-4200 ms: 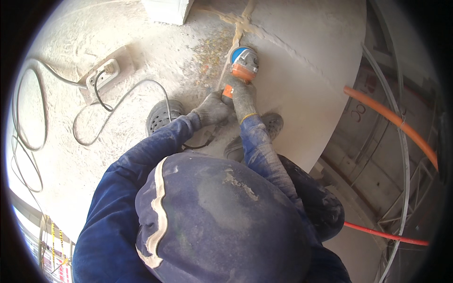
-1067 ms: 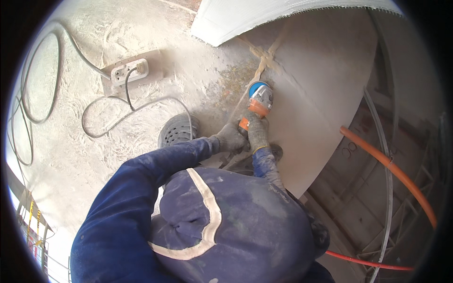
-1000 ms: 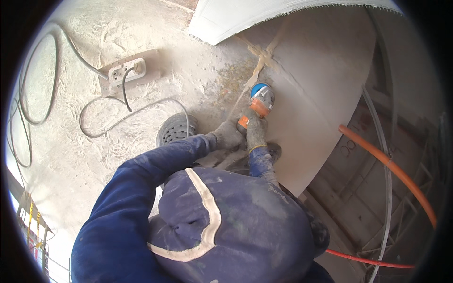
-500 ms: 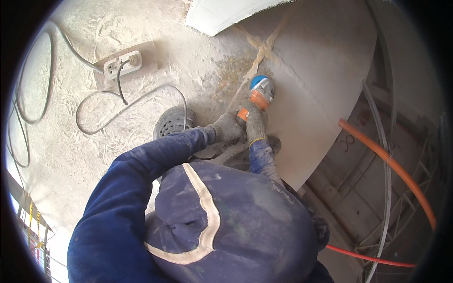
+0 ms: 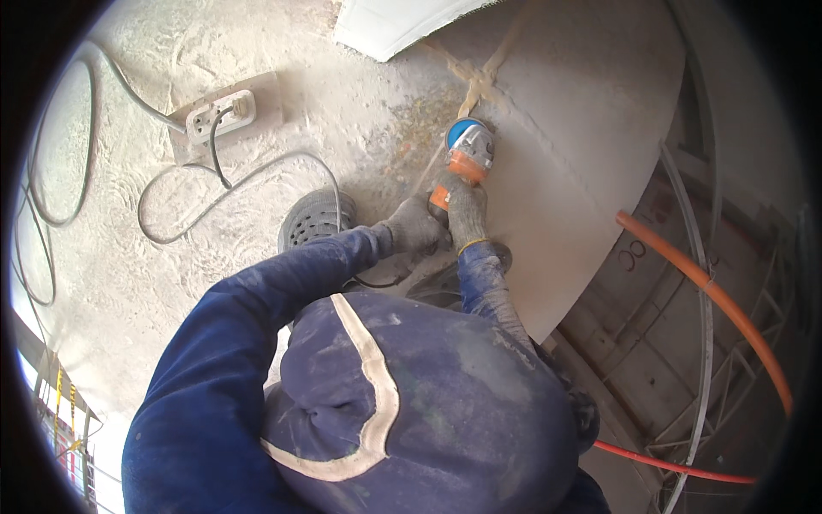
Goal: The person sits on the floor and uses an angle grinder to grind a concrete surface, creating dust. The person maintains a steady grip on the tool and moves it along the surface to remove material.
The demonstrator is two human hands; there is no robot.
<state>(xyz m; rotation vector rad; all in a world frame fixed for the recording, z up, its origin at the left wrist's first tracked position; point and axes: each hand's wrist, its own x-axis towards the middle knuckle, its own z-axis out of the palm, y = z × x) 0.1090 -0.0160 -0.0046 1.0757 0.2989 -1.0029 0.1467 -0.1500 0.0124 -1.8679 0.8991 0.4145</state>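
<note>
Both my gloved hands hold an orange and silver angle grinder (image 5: 467, 165) with a blue disc (image 5: 462, 132). My right hand (image 5: 467, 214), in a grey knit glove with a yellow cuff edge, wraps round the body behind the silver head. Closer to the rear end, my left hand (image 5: 414, 226) is closed on the handle, its fingertips partly hidden. At the near end of a raised tan seam (image 5: 479, 84), the disc lies over the smooth grey surface (image 5: 565, 231). Whether it touches the seam cannot be made out. Other seams cross this one farther away.
A white power strip (image 5: 221, 116) with a plugged-in cable (image 5: 257, 178) lies on the dusty floor at left. My grey clog (image 5: 312, 221) stands beside the cable. Beyond the surface's right edge are an orange pipe (image 5: 711, 291), a red hose (image 5: 668, 463) and metal framework lower down. A white panel (image 5: 394, 26) is at the top.
The grinder has moved a little away from me and slightly left along the seam, my right hand shifting with it. My left hand stays nearly in place.
</note>
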